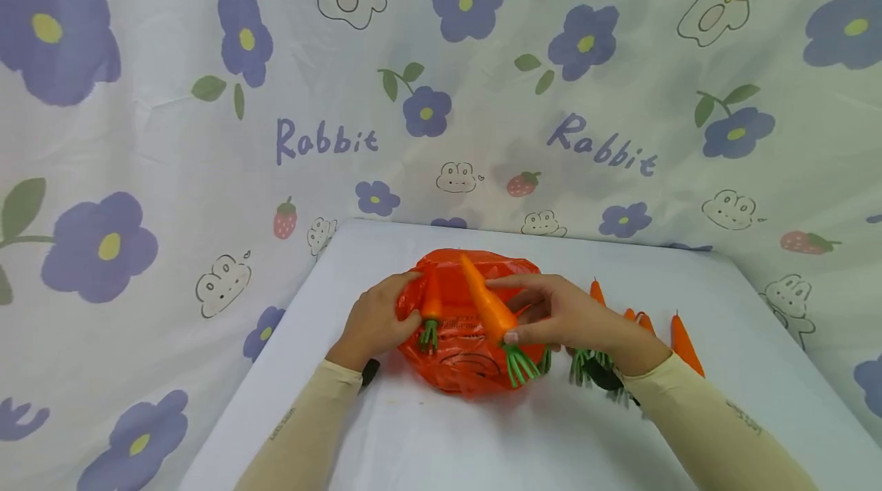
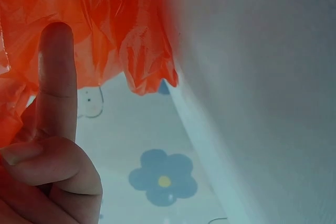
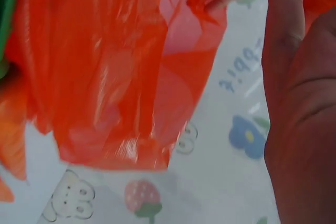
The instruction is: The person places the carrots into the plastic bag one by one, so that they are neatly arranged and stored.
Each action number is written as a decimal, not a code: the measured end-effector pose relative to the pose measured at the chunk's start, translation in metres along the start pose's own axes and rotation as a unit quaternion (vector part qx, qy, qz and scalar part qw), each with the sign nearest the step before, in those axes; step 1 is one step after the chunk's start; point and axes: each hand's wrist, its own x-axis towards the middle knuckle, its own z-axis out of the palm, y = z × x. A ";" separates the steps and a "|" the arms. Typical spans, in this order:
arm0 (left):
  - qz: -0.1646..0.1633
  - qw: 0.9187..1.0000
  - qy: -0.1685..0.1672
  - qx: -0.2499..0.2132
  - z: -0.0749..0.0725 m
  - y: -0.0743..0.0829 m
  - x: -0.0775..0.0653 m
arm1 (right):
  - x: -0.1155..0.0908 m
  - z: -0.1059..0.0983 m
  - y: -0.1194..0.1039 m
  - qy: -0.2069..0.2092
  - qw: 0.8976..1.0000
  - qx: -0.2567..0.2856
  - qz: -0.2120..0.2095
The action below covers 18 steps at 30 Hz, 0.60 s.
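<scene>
Head: right hand [image 1: 561,315] is pinching a big carrot [image 1: 491,306] over the red bag [image 1: 458,378], fingers clamped on it, green end facing the person. Left hand [image 1: 380,316] is gripping the bag's left edge; a small carrot [image 1: 432,301] is showing beside its thumb. Spare carrots [image 1: 685,345] are lying right on the table [image 1: 406,449].

Left wrist: one finger is pressing straight against plastic.

Right wrist: bag is filling mid-view; can't tell finger state.

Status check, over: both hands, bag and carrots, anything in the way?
Left hand grips red bag. Right hand holds carrot above it. Second carrot beside left hand. No obstruction visible between held carrot and bag.
</scene>
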 end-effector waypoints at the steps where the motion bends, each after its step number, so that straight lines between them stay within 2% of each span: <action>1: 0.000 1.000 0.001 0.000 -0.001 0.000 0.000 | 0.006 0.004 -0.001 -0.012 1.000 -0.011 0.004; 8: 0.002 1.000 0.005 -0.004 -0.002 0.001 -0.001 | 0.042 0.021 -0.004 -0.053 0.994 -0.079 0.053; 14: 0.004 1.000 -0.001 -0.022 -0.002 -0.001 0.001 | 0.064 0.025 -0.001 -0.034 0.988 -0.103 0.109; 18: -0.001 1.000 -0.001 -0.019 -0.004 -0.001 0.001 | 0.079 0.031 0.004 -0.015 0.984 -0.118 0.131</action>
